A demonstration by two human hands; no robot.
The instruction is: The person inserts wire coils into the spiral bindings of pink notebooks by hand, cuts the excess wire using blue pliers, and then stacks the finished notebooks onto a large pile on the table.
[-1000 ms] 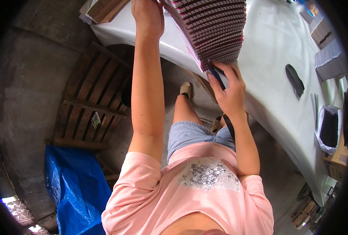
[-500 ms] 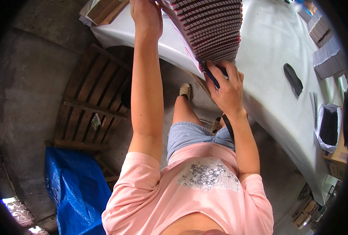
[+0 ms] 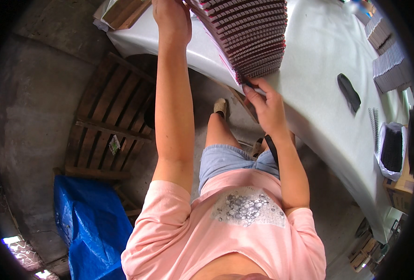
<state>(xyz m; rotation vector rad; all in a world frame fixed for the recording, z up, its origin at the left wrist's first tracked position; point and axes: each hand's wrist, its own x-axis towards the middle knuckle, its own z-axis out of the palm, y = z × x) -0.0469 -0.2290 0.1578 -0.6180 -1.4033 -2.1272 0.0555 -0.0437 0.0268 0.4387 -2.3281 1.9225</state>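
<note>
A tall stack of wire-bound books [image 3: 249,35] stands at the near edge of the white-covered table [image 3: 319,88], its rows of dark spiral bindings facing me. My right hand [image 3: 268,105] is closed around dark-handled pliers [image 3: 247,85] at the stack's lower left corner. Their tip meets the lowest bindings, and the fingers hide most of the handles. My left hand [image 3: 172,21] is beside the stack's upper left side. The picture's top edge cuts off its fingers, so their grip is hidden.
On the table's right lie a black flat object [image 3: 348,92], loose wire coils [image 3: 374,123] and more stacked books [image 3: 389,67]. A bag of black coils [image 3: 391,149] rests on a cardboard box [image 3: 399,193]. At left are a wooden pallet [image 3: 109,116] and blue tarp [image 3: 90,219].
My right hand has shifted slightly down and turned at the stack's corner, and the blue of the pliers' handles is now mostly hidden. My left arm has barely moved.
</note>
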